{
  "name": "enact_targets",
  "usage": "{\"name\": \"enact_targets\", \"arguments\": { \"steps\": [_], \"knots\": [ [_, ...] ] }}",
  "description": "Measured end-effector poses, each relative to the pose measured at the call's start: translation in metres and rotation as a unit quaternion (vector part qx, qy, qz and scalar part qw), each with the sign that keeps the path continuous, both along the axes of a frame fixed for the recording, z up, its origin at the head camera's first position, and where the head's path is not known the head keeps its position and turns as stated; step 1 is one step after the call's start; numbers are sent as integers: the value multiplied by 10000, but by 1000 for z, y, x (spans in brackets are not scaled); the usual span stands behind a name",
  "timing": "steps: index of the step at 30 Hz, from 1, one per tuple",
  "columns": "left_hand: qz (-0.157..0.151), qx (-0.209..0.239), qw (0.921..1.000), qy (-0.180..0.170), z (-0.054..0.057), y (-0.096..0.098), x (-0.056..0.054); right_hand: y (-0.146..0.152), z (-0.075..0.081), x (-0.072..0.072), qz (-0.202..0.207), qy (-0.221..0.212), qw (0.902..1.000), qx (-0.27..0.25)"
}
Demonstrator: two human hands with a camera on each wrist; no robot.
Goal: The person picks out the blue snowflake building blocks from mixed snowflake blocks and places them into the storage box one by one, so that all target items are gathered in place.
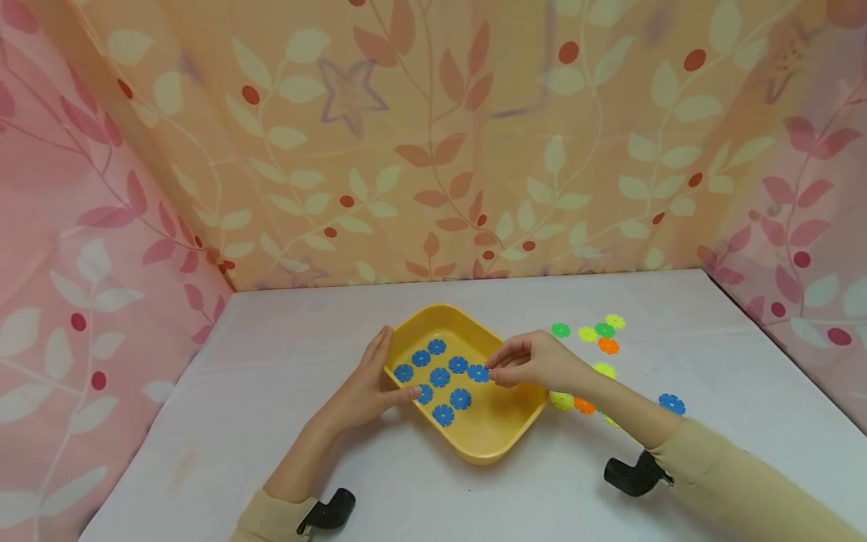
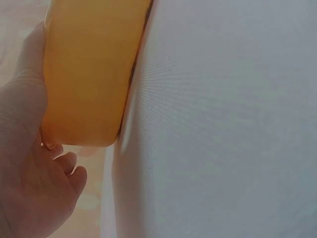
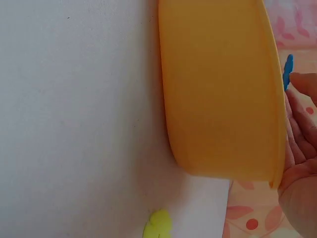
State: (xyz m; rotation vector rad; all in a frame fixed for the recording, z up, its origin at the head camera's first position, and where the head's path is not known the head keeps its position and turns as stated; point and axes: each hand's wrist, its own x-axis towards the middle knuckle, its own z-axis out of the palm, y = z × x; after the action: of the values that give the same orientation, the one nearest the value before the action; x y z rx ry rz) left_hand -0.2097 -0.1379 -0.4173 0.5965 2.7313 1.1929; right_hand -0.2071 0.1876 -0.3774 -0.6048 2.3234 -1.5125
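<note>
A yellow plastic basin [image 1: 504, 414] stands on the white table with several blue flower-shaped discs [image 1: 439, 377] lying in it. My left hand [image 1: 362, 391] grips the basin's left corner, thumb over the rim and fingers along the outer wall. In the left wrist view that hand [image 2: 29, 148] lies against the basin's side [image 2: 89, 74]. Over the basin's right part, my right hand [image 1: 542, 361] pinches a blue flower-shaped disc [image 1: 478, 373] between thumb and fingers. The right wrist view shows this disc [image 3: 288, 72] on edge above the rim, at the fingertips.
Right of the basin lie several loose flower discs: green [image 1: 560, 330], yellow [image 1: 615, 321] and orange [image 1: 608, 345]. Some are partly hidden under my right forearm. One blue disc [image 1: 672, 403] lies farther right. Patterned cloth walls [image 1: 433, 150] enclose the table's back and sides.
</note>
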Motion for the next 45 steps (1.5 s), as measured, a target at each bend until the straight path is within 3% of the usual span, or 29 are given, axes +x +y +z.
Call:
{"name": "enact_targets", "arguments": {
  "steps": [5, 12, 21, 26, 32, 39, 45],
  "knots": [
    [-31, -27, 10000, 28, 0, 1, 0, -17, -2, 1, -60, 602, 9947, 833],
    [-42, -4, 10000, 3, 1, 2, 1, -31, -6, 2, -312, 1386, 9688, 2030],
    [28, -11, 10000, -12, 3, 2, 2, -38, -7, 5, -458, 1873, 9446, 2658],
    [70, -2, 10000, -37, 3, 1, 1, -41, -7, 6, -568, 1868, 9376, 2879],
    [61, 13, 10000, -23, 2, 1, 1, -42, -7, 5, -564, 1799, 9416, 2789],
    [40, 38, 10000, -26, 1, 0, 1, -43, -6, 2, -562, 1112, 9633, 2378],
    [-1, 25, 10000, 21, -1, 0, 0, -38, -5, 4, -489, 986, 9752, 1921]
  ]
}}
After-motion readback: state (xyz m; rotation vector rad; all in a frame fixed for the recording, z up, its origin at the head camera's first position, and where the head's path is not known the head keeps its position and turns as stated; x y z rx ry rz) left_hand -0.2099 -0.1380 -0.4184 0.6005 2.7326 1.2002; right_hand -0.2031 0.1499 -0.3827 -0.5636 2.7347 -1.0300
